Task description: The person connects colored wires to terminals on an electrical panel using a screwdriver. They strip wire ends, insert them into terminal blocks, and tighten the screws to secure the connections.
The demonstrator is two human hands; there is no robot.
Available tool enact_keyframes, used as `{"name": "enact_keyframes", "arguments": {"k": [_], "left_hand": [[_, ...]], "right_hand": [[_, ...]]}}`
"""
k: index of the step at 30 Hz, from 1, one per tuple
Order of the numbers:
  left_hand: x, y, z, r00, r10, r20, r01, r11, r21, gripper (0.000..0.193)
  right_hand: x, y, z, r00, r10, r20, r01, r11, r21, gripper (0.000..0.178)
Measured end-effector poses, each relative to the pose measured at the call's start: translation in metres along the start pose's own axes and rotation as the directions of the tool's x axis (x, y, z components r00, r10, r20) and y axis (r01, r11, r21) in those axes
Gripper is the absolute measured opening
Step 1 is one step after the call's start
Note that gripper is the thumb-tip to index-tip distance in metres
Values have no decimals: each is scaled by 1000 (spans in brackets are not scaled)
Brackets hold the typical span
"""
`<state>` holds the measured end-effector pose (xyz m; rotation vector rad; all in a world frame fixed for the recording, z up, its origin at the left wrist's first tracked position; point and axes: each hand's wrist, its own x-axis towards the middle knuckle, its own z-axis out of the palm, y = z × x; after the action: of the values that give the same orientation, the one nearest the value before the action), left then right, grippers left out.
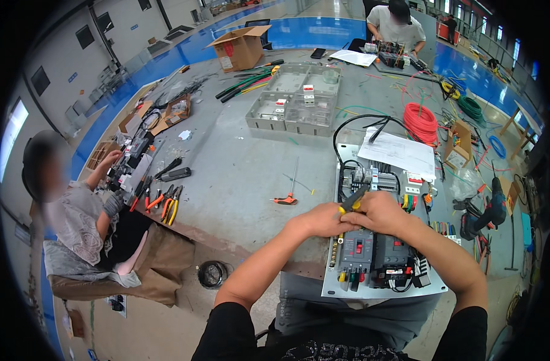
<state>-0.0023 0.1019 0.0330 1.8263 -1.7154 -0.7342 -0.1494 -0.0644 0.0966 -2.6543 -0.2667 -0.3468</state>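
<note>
My left hand (328, 220) and my right hand (380, 213) meet over a metal mounting plate (331, 289) of electrical parts. Both are closed about a hand tool (354, 198) with a dark, yellow-trimmed handle; its working end is hidden by my fingers. Just below them sits a grey circuit breaker (355, 251) with a red toggle, and to its right a black switching device (395, 253). Small breakers and terminals stand farther up the plate. A printed sheet (398, 151) lies over its far end, with a bent black cable (336, 135) beside it.
Left of the plate lies an orange-handled screwdriver (284, 200). Beyond it stands a grey compartment box (266, 125). A red wire coil (420, 124) and a cordless drill (494, 207) are at right. Pliers (174, 207) lie near a co-worker (76, 216) at left; another person (397, 27) works opposite.
</note>
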Motion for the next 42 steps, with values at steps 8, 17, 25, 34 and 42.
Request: {"name": "enact_keyframes", "arguments": {"k": [8, 17, 25, 34, 42], "left_hand": [[5, 6, -6, 999, -5, 46, 1, 997, 76, 42], [3, 5, -4, 998, -15, 55, 13, 999, 36, 41], [4, 0, -3, 1000, 14, 14, -14, 999, 37, 35], [2, 16, -18, 995, -22, 96, 23, 1000, -4, 43], [12, -7, -6, 993, -26, 115, 24, 999, 24, 39]], "right_hand": [[-3, 13, 6, 992, 26, 121, -20, 999, -49, 36], [4, 6, 3, 972, 99, 215, -58, 981, -187, 64], [-3, 12, 11, 987, 66, 150, -73, 996, 43, 41], [2, 5, -1, 984, 50, 170, -42, 998, -53, 50], [2, 6, 3, 969, 130, 209, -142, 989, 42, 35]]}}
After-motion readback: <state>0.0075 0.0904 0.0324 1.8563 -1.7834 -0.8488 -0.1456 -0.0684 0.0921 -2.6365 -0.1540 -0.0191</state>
